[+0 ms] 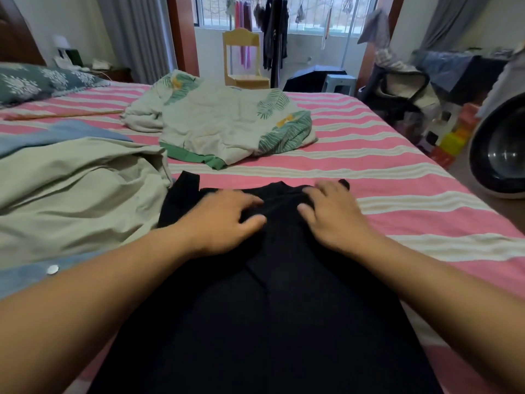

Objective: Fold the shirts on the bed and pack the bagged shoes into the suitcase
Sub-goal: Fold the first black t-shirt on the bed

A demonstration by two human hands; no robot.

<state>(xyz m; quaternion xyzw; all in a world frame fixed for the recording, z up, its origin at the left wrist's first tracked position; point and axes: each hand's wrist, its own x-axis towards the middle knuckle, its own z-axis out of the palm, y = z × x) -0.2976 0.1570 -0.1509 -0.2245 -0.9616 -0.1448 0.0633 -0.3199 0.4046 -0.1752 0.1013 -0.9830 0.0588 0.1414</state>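
Item, black shirt: I am seeing it lying lengthwise on the bed, collar end away from me, hem running out of frame toward me.

Left hand: lying on the cloth near the collar, fingers loosely bent and bunching a little fabric.

Right hand: resting just beside it on the shoulder, fingers spread and bent, pressing down rather than gripping.

Handling: I am judging the shirt light, soft and limp; it is likely sliding and wrinkling easily, so I would be taking it by the shoulder seams or side edges.

Surface: pink-and-white striped sheet, soft underneath.

Also lying there: pale green shirt to the left, leaf-print quilt beyond, patterned pillow.

Room: wooden chair, hanging clothes by the window. No suitcase or bagged shoes showing.
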